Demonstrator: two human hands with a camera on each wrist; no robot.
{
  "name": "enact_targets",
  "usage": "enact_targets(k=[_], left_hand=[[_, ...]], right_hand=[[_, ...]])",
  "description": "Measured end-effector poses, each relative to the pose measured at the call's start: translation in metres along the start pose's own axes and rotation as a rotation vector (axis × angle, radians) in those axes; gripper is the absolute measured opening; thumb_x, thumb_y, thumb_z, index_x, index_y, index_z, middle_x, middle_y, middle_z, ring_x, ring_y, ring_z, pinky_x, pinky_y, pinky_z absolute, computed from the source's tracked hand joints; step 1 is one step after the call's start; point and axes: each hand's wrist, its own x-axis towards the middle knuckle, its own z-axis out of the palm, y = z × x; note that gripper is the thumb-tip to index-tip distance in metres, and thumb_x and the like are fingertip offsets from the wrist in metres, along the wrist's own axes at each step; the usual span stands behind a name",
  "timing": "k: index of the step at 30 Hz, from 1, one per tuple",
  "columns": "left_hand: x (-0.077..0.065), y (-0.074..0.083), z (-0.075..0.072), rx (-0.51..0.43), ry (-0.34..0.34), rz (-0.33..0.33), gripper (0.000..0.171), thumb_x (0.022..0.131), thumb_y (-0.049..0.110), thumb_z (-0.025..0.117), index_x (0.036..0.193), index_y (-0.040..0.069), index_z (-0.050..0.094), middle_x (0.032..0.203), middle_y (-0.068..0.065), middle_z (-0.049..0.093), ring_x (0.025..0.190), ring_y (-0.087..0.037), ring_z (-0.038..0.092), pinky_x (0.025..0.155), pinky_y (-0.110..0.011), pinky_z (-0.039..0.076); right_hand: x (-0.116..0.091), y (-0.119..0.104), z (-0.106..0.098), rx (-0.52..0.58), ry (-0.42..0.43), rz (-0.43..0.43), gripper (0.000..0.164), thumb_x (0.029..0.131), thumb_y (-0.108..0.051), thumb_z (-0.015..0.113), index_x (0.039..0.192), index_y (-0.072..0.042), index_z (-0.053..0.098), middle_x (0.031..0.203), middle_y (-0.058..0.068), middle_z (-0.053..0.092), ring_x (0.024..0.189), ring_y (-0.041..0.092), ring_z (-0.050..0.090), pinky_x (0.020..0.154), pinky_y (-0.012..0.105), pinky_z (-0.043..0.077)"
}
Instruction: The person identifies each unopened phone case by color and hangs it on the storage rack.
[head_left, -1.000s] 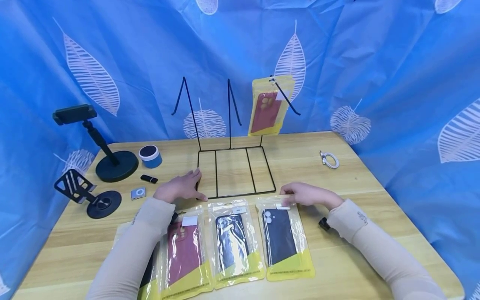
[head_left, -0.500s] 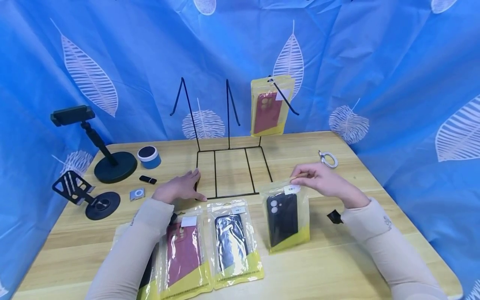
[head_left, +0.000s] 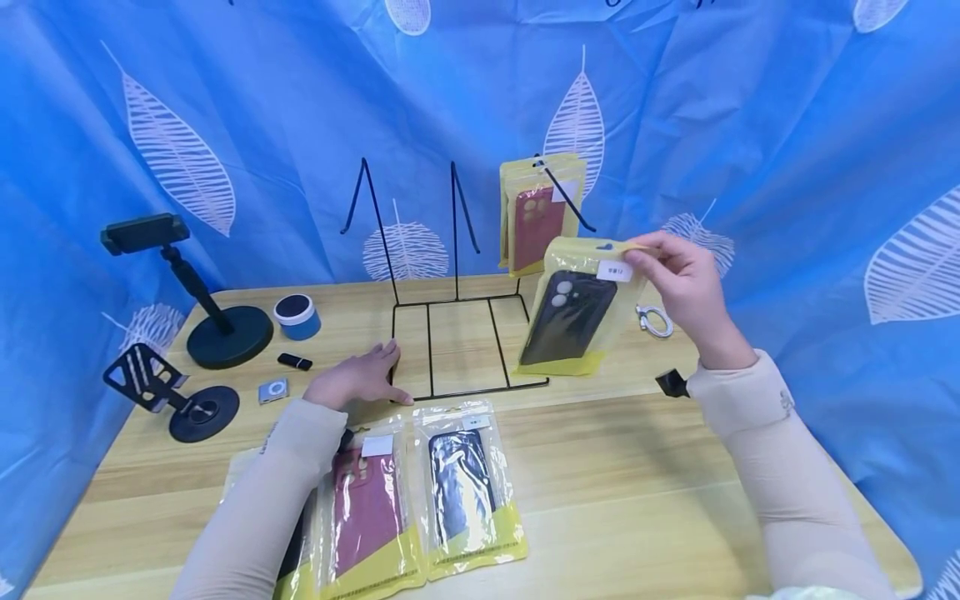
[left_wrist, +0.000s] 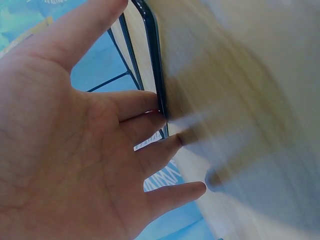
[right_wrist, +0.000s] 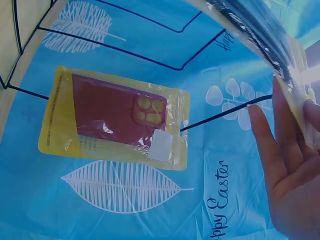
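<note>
My right hand (head_left: 678, 283) pinches the top corner of a bagged black phone case (head_left: 570, 317), held up off the table before the right side of a black wire rack (head_left: 471, 393). Its hang hole shows beside the fingers. Behind it, bagged red phone cases (head_left: 538, 225) hang from the rack's right hook; in the right wrist view the front red case (right_wrist: 115, 112) faces the camera. My left hand (head_left: 360, 375) rests at the rack base's left edge, fingers spread; its fingertips touch the frame and table in the left wrist view.
On the table lie a bagged red case (head_left: 367, 508), a bagged dark case (head_left: 461, 483) and another partly under my left sleeve. At left stand two phone stands (head_left: 228, 337), a blue jar (head_left: 298, 318), a black stick (head_left: 295, 361) and a small player (head_left: 273, 390). A white cable (head_left: 655, 322) lies right.
My right hand has lifted the bagged black case from the table's front row, raising it upright toward the rack's right hook. The left hand has stayed at the rack base.
</note>
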Motion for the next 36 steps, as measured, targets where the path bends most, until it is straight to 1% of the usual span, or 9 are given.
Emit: enact_targets(k=[2,6,9,12,13,16,20,27,36], left_hand=[[-0.001,0.001,0.0,0.0,-0.001,-0.005,0.107,0.088,0.057,0.067,0.158,0.001,0.01,0.166,-0.019,0.001,0.152,-0.042,0.006,0.12,-0.062,0.016],[-0.003,0.004,-0.001,0.003,-0.001,-0.004,0.106,0.088,0.056,0.067,0.158,0.0,0.011,0.166,-0.02,0.001,0.152,-0.043,0.006,0.119,-0.063,0.017],[-0.004,0.004,-0.002,0.006,-0.002,-0.002,0.106,0.088,0.057,0.067,0.158,0.0,0.011,0.166,-0.02,0.002,0.152,-0.043,0.006,0.119,-0.064,0.018],[-0.004,0.003,-0.001,0.007,-0.004,-0.002,0.106,0.088,0.057,0.067,0.158,0.0,0.011,0.166,-0.02,0.002,0.152,-0.043,0.006,0.119,-0.063,0.018],[-0.004,0.003,-0.001,0.007,-0.004,-0.003,0.106,0.088,0.057,0.067,0.158,0.0,0.011,0.166,-0.019,0.001,0.152,-0.042,0.006,0.119,-0.063,0.018],[-0.004,0.003,-0.001,0.005,-0.004,-0.003,0.106,0.088,0.056,0.067,0.158,0.001,0.01,0.166,-0.018,0.001,0.152,-0.042,0.006,0.119,-0.063,0.018],[-0.004,0.002,-0.002,-0.004,-0.002,-0.003,0.105,0.088,0.056,0.067,0.158,0.002,0.01,0.167,-0.017,0.001,0.153,-0.041,0.005,0.12,-0.062,0.018],[-0.002,0.001,-0.002,-0.005,-0.002,-0.014,0.106,0.088,0.058,0.067,0.159,0.003,0.01,0.167,-0.017,0.001,0.153,-0.041,0.006,0.119,-0.062,0.019],[-0.003,0.002,-0.002,0.001,-0.002,-0.004,0.106,0.088,0.057,0.067,0.158,0.002,0.01,0.167,-0.018,0.001,0.153,-0.041,0.005,0.12,-0.063,0.016]], right_hand=[[0.005,0.001,-0.001,-0.004,0.008,-0.01,0.016,0.096,-0.002,0.062,0.104,-0.003,0.076,0.083,-0.007,0.071,0.058,0.009,0.045,0.052,0.02,0.035],[0.013,0.004,0.001,-0.004,0.02,-0.014,0.017,0.095,-0.004,0.064,0.108,-0.003,0.075,0.086,-0.008,0.072,0.054,0.009,0.041,0.048,0.02,0.03],[0.018,0.007,0.003,0.044,0.018,0.003,0.019,0.095,-0.004,0.065,0.111,-0.003,0.074,0.092,-0.006,0.075,0.058,0.007,0.055,0.048,0.015,0.038],[0.022,0.01,0.005,0.011,0.02,0.009,0.022,0.095,-0.007,0.065,0.115,-0.006,0.073,0.093,-0.006,0.073,0.059,0.006,0.056,0.049,0.014,0.042],[0.023,0.011,0.005,-0.004,0.021,0.011,0.023,0.096,-0.008,0.065,0.117,-0.007,0.072,0.092,-0.006,0.071,0.058,0.007,0.055,0.049,0.015,0.042],[0.027,0.014,0.007,-0.07,0.031,-0.002,0.024,0.096,-0.009,0.064,0.12,-0.009,0.071,0.082,-0.007,0.064,0.049,0.008,0.039,0.045,0.02,0.032],[0.03,0.018,0.009,-0.066,0.032,-0.023,0.026,0.096,-0.005,0.063,0.12,-0.007,0.071,0.07,-0.004,0.054,0.045,0.009,0.03,0.043,0.024,0.025],[0.037,0.024,0.012,-0.054,0.015,-0.03,0.022,0.096,-0.004,0.063,0.116,-0.004,0.072,0.063,-0.003,0.052,0.044,0.01,0.029,0.041,0.026,0.023],[0.053,0.038,0.016,-0.09,0.012,0.077,0.031,0.096,-0.019,0.066,0.126,-0.011,0.065,0.053,-0.004,0.034,0.041,0.012,0.025,0.04,0.029,0.025]])
